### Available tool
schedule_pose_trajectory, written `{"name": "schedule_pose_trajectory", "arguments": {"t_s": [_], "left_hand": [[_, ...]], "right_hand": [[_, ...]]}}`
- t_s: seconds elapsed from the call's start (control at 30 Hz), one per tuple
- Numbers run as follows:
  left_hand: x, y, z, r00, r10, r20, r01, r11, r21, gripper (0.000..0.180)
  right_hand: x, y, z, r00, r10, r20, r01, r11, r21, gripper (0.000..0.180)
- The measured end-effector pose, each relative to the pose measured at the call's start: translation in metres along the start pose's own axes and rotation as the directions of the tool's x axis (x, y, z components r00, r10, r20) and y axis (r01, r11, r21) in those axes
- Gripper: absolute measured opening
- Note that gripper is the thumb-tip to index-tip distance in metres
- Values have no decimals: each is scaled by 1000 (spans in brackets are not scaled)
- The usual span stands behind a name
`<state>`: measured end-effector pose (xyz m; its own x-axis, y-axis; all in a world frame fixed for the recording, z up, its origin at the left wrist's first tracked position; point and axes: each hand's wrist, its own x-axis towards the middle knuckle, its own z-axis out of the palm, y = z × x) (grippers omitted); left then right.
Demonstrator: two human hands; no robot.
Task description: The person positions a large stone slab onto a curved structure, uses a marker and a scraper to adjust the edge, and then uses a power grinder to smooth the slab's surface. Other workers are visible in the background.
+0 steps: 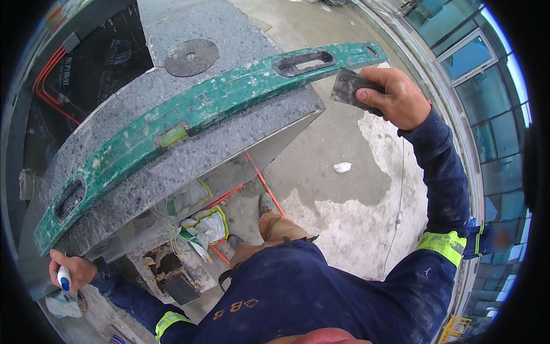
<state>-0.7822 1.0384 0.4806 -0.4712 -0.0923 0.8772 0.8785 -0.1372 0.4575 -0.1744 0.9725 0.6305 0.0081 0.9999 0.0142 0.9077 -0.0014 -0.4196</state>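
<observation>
We see a concrete floor [321, 166], smooth dark grey in one area and rough and pale in another, with a red pipe [265, 184] lying across it. To our right we face a curving wall of bluish glass panes [497, 146] with a white-framed window [467, 59]. At upper left we find a black-lined recess [106, 71] with orange-red tubing [40, 83]. We stand in daylight.

- Level [212, 104] is showing white-smudged green.
- Handle [64, 279] is showing white and blue.
- Worktop [240, 43] is showing speckled grey.
- Block [345, 86] is looking dark grey.
- Sleeves [440, 172] are showing navy, yellow-banded.
</observation>
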Motion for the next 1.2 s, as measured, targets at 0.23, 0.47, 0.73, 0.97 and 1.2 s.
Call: {"name": "schedule_pose_trajectory", "arguments": {"t_s": [0.23, 0.47, 0.73, 0.97, 1.2], "left_hand": [[1, 0, -1, 1000, -21, 23, 21, 1000, 11, 23], [1, 6, 0, 998, -43, 43, 44, 999, -20, 24], [-3, -4, 4, 999, -34, -30, 33, 999, -41, 23], [-3, -6, 3, 1000, 10, -13, -11, 997, -73, 22], [-3, 12, 4, 1000, -10, -8, 9, 996, -84, 24]], "right_hand": [[-9, -15, 25, 991, -119, -59, 97, 952, -291, 16], [-5, -17, 36, 995, -81, -56, 62, 958, -280, 45], [-6, -40, 5, 952, 298, 69, -305, 938, 164, 42], [-34, -20, 25, 938, 324, -125, -259, 893, 369, 48], [-45, -17, 56, 890, -266, -369, 104, 909, -403, 36]]}}
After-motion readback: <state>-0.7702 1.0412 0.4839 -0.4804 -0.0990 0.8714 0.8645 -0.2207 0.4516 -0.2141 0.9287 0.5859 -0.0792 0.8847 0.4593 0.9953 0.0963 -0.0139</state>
